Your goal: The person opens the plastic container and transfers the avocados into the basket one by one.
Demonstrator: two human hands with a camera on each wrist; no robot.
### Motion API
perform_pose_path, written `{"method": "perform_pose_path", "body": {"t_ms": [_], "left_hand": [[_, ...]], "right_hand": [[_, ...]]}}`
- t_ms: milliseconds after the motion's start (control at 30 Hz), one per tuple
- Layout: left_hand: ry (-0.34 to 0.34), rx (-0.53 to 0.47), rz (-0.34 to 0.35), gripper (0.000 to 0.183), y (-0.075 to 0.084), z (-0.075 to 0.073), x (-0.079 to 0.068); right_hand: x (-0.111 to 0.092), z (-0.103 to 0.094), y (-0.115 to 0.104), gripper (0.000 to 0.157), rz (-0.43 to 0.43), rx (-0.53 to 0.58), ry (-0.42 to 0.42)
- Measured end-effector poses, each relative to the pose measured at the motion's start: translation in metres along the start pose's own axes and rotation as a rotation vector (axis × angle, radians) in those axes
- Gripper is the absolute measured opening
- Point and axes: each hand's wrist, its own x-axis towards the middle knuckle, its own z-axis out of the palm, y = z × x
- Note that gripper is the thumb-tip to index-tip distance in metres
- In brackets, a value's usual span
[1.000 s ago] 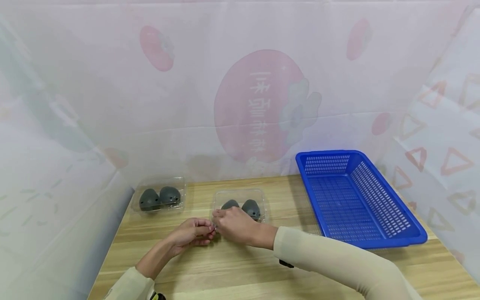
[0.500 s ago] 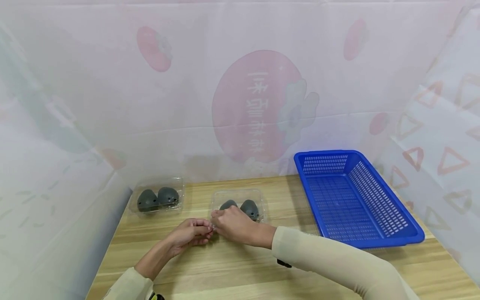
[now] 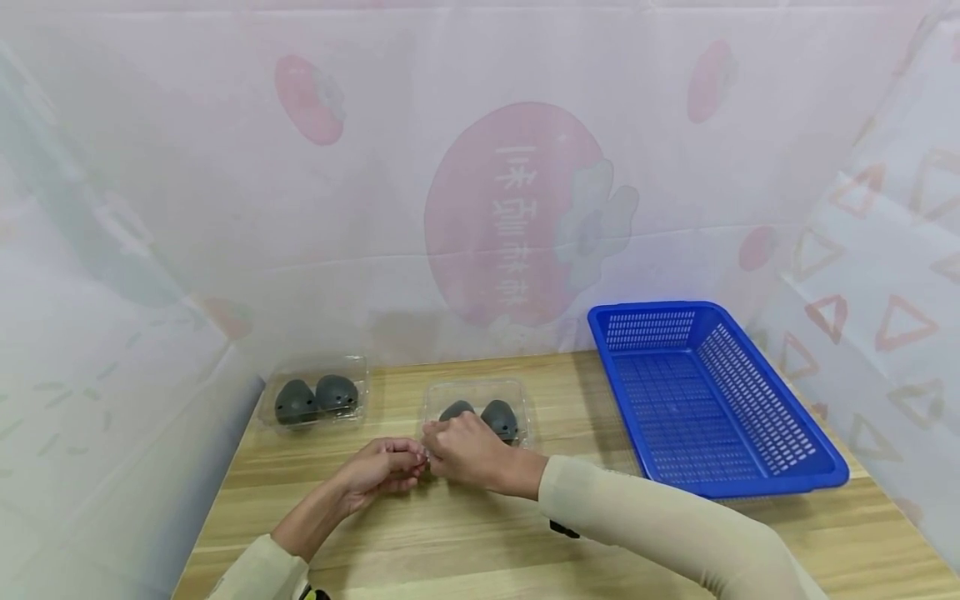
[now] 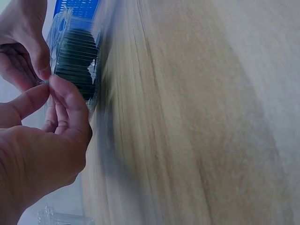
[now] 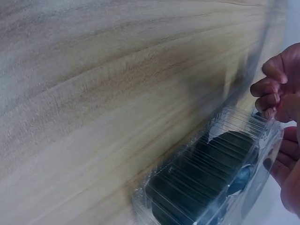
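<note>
A clear plastic clamshell box (image 3: 513, 387) with dark grey, egg-shaped pieces with small holes (image 3: 500, 418) inside stands at the middle of the table. My left hand (image 3: 382, 467) pinches a small clear bit at the box's near left corner between thumb and index finger, as the left wrist view shows. From the right, my right hand (image 3: 472, 450) reaches over the box's front and pinches at the same corner, hiding part of one dark piece. Fingertips of both hands nearly meet there. Ribbed clear plastic covers the dark pieces (image 5: 197, 173) in the right wrist view.
A second clear box (image 3: 360, 367) holding two similar dark pieces (image 3: 336, 392) stands at the back left. To the right lies a blue perforated basket (image 3: 630, 400). Printed cloth walls (image 3: 375, 192) enclose the wooden table (image 3: 435, 550) at the back and sides.
Both hands stay at the box's corner and hardly move. The view has shifted slightly; the box and basket keep their places on the table.
</note>
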Motion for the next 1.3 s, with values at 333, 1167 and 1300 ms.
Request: {"method": "perform_pose_path", "body": {"t_ms": [333,1167,1300], "left_hand": [[0.012,-0.009,-0.03,0.009,0.0,0.0,0.001],[0.041,0.058,-0.013,0.018,0.004,0.004,-0.002],[0.05,0.081,-0.013,0.022,0.003,0.004,-0.002]], "right_hand": [[-0.005,0.008,0.001,0.012,-0.017,0.056,0.105],[-0.025,-0.002,0.022,0.04,-0.127,0.032,-0.085],[-0.03,-0.002,0.026,0.04,-0.128,0.02,-0.081]]}}
